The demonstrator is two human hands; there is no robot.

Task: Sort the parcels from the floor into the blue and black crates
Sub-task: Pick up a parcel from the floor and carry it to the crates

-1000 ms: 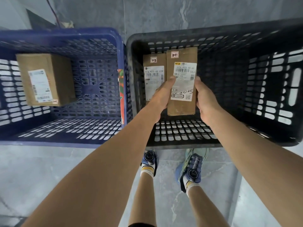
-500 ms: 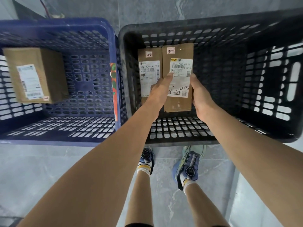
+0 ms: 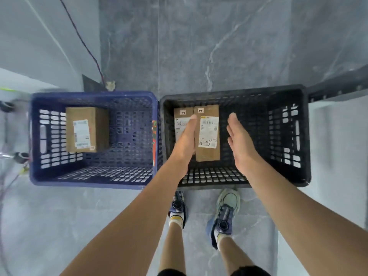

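Placing looks done: the narrow parcel (image 3: 208,154) lies in the black crate (image 3: 239,93) against a second parcel (image 3: 179,116); left hand (image 3: 186,140) hovers flat-fingered over their seam, right hand (image 3: 240,140) spread wide beside — both empty; next, I judge, fetch another from the floor (image 3: 99,216); barcode labels (image 3: 209,132) and corner tags (image 3: 200,110) blur unreadably.

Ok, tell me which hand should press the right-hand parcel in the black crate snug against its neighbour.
Right hand, probably: it is open, beside the right-hand parcel's free side, nothing between. The left hand lies over the seam with the other parcel, on the wrong side to push.
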